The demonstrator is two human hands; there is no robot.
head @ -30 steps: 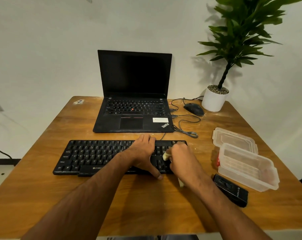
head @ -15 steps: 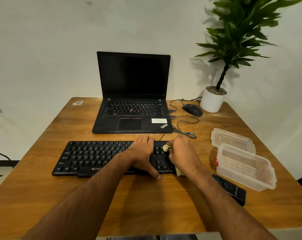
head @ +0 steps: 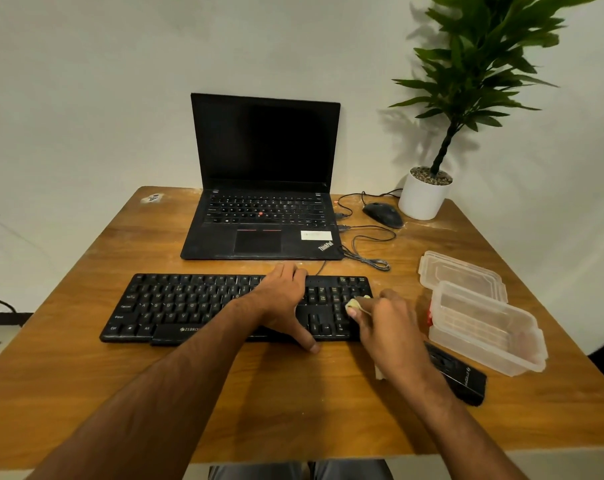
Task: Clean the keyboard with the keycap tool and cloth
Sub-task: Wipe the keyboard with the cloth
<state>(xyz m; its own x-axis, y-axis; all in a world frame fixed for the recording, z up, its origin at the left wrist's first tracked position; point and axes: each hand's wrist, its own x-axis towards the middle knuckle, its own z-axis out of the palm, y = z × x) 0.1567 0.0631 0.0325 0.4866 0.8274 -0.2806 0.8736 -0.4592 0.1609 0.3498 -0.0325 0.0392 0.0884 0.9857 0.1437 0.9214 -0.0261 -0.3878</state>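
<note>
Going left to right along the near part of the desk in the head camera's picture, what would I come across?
keyboard → left hand resting on it → cloth gripped by the right hand → black box → clear plastic container.

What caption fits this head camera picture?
Left hand steadies the black keyboard while right hand wipes it with a cloth.

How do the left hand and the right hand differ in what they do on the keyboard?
The left hand lies flat with straight fingers on the keyboard, holding nothing; the right hand pinches a pale cloth. The left hand rests near the middle keys; the right hand is at the keyboard's right end. Both touch the same keyboard.
</note>
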